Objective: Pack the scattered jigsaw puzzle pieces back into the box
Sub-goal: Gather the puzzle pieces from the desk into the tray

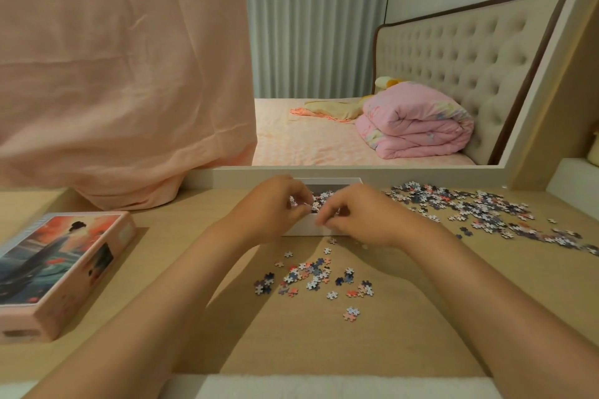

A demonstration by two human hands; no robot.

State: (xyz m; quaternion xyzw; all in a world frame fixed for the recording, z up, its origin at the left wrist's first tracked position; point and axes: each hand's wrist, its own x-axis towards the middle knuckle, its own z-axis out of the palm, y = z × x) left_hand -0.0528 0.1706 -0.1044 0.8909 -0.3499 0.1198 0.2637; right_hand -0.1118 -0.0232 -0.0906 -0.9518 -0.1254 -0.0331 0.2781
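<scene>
Pieces could have spilled over the low near wall of the box (301,227), because both hands crowded its front edge. The left hand (275,204) and right hand (359,217) hung curled above it, and I could not tell whether either grip clamped anything. The white box sat at twelve o'clock on the table (181,236), partly filled. Small mottled puzzle pieces (479,207) lay at two o'clock.

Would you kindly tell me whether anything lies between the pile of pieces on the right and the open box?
Nothing visible does. The pile lies right of the box, with only bare table between. The box is open on top; the left hand and right hand are over its near wall.
</scene>
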